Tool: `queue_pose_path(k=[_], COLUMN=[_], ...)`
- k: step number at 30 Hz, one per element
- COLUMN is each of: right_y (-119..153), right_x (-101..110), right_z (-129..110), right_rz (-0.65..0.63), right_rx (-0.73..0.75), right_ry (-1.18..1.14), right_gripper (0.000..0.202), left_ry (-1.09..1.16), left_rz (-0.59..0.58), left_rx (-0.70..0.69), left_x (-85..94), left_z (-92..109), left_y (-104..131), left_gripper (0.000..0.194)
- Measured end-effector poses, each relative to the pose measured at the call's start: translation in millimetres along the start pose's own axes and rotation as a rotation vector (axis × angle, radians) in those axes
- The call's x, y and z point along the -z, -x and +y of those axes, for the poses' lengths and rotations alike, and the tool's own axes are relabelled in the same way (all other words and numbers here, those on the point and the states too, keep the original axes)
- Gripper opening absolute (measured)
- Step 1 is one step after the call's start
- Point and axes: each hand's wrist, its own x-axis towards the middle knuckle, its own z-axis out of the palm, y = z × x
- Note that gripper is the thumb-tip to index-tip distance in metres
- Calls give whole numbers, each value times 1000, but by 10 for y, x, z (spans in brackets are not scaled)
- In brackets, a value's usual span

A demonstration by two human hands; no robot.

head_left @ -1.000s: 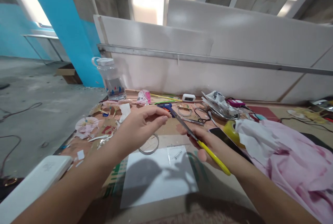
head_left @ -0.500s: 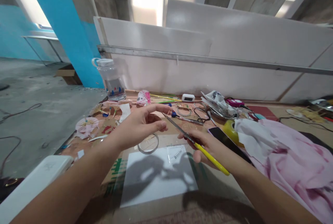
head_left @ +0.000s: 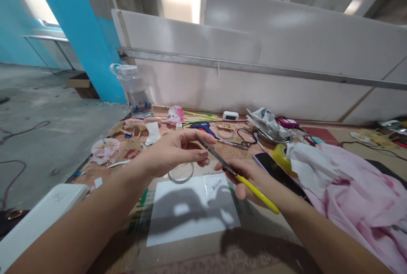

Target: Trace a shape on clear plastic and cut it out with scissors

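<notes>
A slim pointed metal tool with a yellow handle lies across my right hand, whose fingers are closed around it. Which kind of tool it is, I cannot tell. Its tip reaches up and left to the fingers of my left hand. Thumb and index finger of that hand curve together in a pinch around the tip; anything tiny between them is too small to make out. Below both hands lies a white sheet of paper with their shadows on it. A round ring-shaped frame rests at its upper edge, partly behind my left hand.
At the back stand a water bottle, a blue glue gun and a small white digital display. On the right are a phone, a yellow tape roll and pink-white cloth. A white box-like object sits left.
My left hand has moved slightly right, its fingertips now at the tool's tip. The right hand and tool stay nearly in place. The view has tilted down a little.
</notes>
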Motion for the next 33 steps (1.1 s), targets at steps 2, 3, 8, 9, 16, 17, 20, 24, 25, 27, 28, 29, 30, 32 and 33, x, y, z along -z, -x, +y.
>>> queue_pose_path(k=[2,3,8,9,16,17,20,24,25,27,28,29,30,32,33], right_y=[-1,-2,-2,-1,-6,-7,-4,5,6,7,6,6,5,3,3], right_x=[5,4,-21,-26,-16,-13,-9,-14,-17,-22,-24,-26,-28,-31,-31], right_z=[-40,-56,-36,-25,-61,-68,-69,-52,-49,-47,-47,-47,-48,-50,-53], right_rz=[-12,-11,-8,-11,-28,-33,-49,-65,-65,-65,-66,-71,-74,-76,-75], right_rx=[-3,-4,-47,-54,-42,-37,-25,-21,-18,-13,-14,-14,-15,-19,-24], right_ry=[-64,-95,-119,-122,-119,-116,-104,-117,-124,-142,-150,-159,-168,-190,-198], right_gripper=[82,83,79,78,81,83,88,89,89,90,89,89,88,86,86], left_ry=[3,9,39,46,10,1,-19,-18,-16,-17,-18,-20,-22,-26,-27], left_rz=[-20,-30,-60,-61,-70,-76,-84,-93,-94,-98,-102,-105,-107,-110,-112], left_rx=[9,9,10,10,5,1,-14,-31,-30,-26,-24,-23,-21,-17,-16], left_x=[6,9,-9,-16,-16,-12,-9,-36,-44,-56,-60,-61,-61,-57,-54], left_z=[-9,-14,-17,-13,8,9,22,58,66,78,80,80,79,76,74], left_y=[0,-1,-13,-15,-14,-12,-9,-5,-4,-1,0,2,3,5,5], left_gripper=[29,30,30,29,28,27,25,24,24,23,23,22,23,23,23])
